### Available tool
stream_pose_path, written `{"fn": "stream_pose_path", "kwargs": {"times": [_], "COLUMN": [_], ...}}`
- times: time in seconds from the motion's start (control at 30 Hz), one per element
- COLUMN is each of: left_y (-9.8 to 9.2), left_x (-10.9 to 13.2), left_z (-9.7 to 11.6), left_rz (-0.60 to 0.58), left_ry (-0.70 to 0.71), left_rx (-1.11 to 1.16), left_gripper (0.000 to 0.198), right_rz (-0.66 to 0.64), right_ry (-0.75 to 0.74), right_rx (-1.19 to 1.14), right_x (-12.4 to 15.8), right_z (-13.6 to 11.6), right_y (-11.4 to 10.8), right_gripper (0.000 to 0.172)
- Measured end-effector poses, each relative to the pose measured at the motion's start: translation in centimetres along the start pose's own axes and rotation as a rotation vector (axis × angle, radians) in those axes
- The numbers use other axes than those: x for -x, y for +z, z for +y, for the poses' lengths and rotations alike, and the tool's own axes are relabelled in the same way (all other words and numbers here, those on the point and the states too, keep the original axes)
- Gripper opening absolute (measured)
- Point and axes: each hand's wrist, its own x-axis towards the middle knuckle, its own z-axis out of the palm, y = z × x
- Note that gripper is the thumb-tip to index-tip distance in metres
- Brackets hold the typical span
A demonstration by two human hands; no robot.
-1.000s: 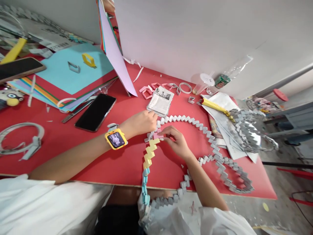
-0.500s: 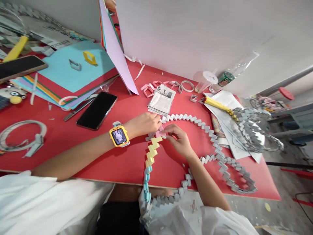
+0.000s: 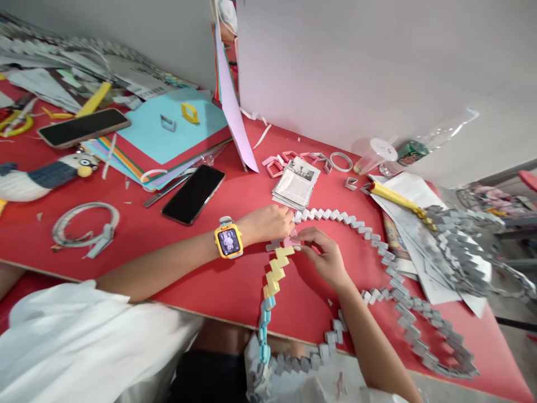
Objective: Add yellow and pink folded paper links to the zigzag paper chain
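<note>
A long folded-paper chain lies on the red table [image 3: 176, 263]: yellow links [image 3: 277, 271], then blue links [image 3: 265, 324] hanging over the front edge, and a grey stretch [image 3: 377, 246] looping right. My left hand [image 3: 271, 222], with a yellow watch [image 3: 229, 240] on its wrist, is closed over the chain's end. My right hand [image 3: 325, 257] pinches a pink link [image 3: 290, 240] right at the yellow end. Both hands meet at that joint.
A stack of newspaper slips [image 3: 296, 190] lies just beyond my hands, with loose pink links [image 3: 274, 165]. A black phone [image 3: 193, 193], coloured paper sheets [image 3: 168, 134], a second phone [image 3: 84, 126], a plush toy [image 3: 42, 178], a plastic cup [image 3: 371, 155] and a grey chain pile [image 3: 457, 246] surround them.
The view has swung left, so everything sits further right in frame. Both hands stay pinched at the same chain joint, with only small finger movement.
</note>
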Motion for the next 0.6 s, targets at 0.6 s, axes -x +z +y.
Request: {"fn": "stream_pose_path", "kwargs": {"times": [0.6], "left_y": [-0.34], "left_x": [-0.01], "left_z": [0.18], "left_rz": [-0.049], "left_ry": [-0.013], "left_rx": [0.028], "left_gripper": [0.022], "right_rz": [-0.022], "right_ry": [0.133], "right_rx": [-0.044], "right_x": [-0.46], "right_z": [0.7], "right_y": [0.4], "right_gripper": [0.016]}}
